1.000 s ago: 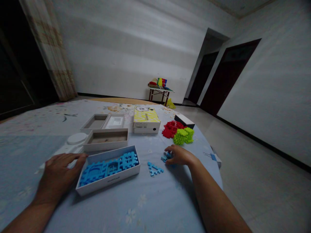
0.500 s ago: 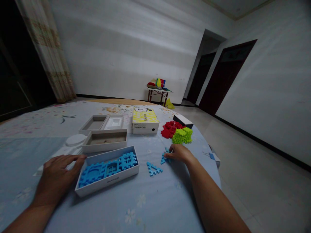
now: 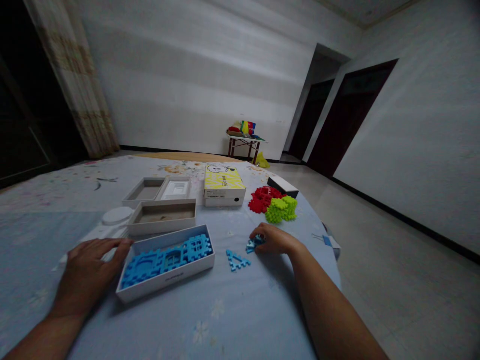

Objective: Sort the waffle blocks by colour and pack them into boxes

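Observation:
My right hand [image 3: 273, 238] closes its thumb and fingers on a blue toothed plastic building piece [image 3: 251, 245], partly hidden by the fingers. A blue triangular building piece [image 3: 237, 260] lies flat on the cloth just left of it. On the left, my left hand [image 3: 92, 265] rests with its fingers stretched out, the fingertips at the left end of a white box [image 3: 176, 278]. Inside that box lie several blue square building pieces [image 3: 173, 259], some with window-like openings.
Behind the white box stand an open grey-lined box [image 3: 163, 230] and another shallow one [image 3: 145, 200]. A yellow-and-white carton [image 3: 224, 187] sits farther back. Red pieces [image 3: 262, 199] and green pieces [image 3: 282, 209] are heaped at right, near the round table's edge.
The fingers of my right hand have curled around the blue piece, which has shifted slightly and tilted. My left hand has stayed in place.

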### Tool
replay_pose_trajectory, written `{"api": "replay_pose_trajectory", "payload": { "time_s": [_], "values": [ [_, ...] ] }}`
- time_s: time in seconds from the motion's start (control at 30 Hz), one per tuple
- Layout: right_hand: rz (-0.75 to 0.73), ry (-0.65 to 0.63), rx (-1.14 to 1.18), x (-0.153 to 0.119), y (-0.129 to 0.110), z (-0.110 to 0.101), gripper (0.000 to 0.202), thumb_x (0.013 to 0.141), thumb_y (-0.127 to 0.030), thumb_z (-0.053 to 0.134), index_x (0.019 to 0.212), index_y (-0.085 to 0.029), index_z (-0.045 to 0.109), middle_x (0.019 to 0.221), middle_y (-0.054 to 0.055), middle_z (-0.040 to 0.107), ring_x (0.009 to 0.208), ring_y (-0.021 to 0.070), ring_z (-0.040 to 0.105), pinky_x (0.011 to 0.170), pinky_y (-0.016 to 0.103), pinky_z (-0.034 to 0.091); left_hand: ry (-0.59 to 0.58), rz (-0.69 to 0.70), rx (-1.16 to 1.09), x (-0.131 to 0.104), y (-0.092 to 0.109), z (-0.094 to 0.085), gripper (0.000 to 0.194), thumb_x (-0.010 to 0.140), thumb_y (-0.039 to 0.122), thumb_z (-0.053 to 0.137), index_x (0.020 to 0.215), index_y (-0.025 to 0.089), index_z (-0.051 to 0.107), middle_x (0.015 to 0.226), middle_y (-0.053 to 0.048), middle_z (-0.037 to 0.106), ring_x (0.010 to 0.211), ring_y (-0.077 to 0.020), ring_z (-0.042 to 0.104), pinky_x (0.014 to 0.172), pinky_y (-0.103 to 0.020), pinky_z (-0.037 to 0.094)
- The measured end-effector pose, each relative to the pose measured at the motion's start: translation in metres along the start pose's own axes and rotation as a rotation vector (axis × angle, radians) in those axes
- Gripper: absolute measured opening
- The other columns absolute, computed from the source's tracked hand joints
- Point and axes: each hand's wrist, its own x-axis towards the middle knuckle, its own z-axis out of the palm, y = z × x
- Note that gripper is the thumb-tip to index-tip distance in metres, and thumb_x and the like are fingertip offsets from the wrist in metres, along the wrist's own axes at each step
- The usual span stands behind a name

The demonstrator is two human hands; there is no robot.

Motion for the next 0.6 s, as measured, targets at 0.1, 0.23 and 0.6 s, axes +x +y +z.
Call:
{"api": "replay_pose_trajectory", "payload": {
  "time_s": [0.1, 0.23, 0.6],
  "values": [
    [0.015, 0.017, -0.017, 0.001, -0.001, 0.001, 0.041, 0.066, -0.024, 0.067, 0.106, -0.020, 0.063, 0.100, 0.006, 0.056, 0.086, 0.0177, 0.055, 0.077, 0.026, 0.043, -0.018, 0.018, 0.050, 0.000, -0.001, 0.002, 0.040, 0.079, 0.047, 0.037, 0.080, 0.018, 0.065, 0.084, -0.012, 0.070, 0.087, -0.0285, 0.061, 0.084, -0.043, 0.041],
    [0.009, -0.008, -0.004, 0.002, -0.004, 0.002, 0.044, 0.065, -0.021, 0.066, 0.109, -0.022, 0.062, 0.103, 0.006, 0.054, 0.087, 0.0173, 0.055, 0.079, 0.025, 0.042, -0.005, 0.054, 0.065, 0.001, -0.001, 0.001, 0.041, 0.080, 0.047, 0.035, 0.080, 0.018, 0.065, 0.083, -0.011, 0.071, 0.085, -0.0274, 0.062, 0.082, -0.042, 0.042],
    [-0.027, 0.158, -0.024, 0.002, -0.032, 0.005, 0.032, 0.072, -0.029, 0.061, 0.102, -0.017, 0.059, 0.100, 0.007, 0.055, 0.085, 0.0168, 0.055, 0.077, 0.025, 0.042, -0.007, 0.038, 0.098, 0.001, 0.002, -0.001, 0.041, 0.081, 0.047, 0.038, 0.079, 0.018, 0.066, 0.083, -0.008, 0.071, 0.085, -0.0238, 0.063, 0.084, -0.038, 0.040]
  ]
}}
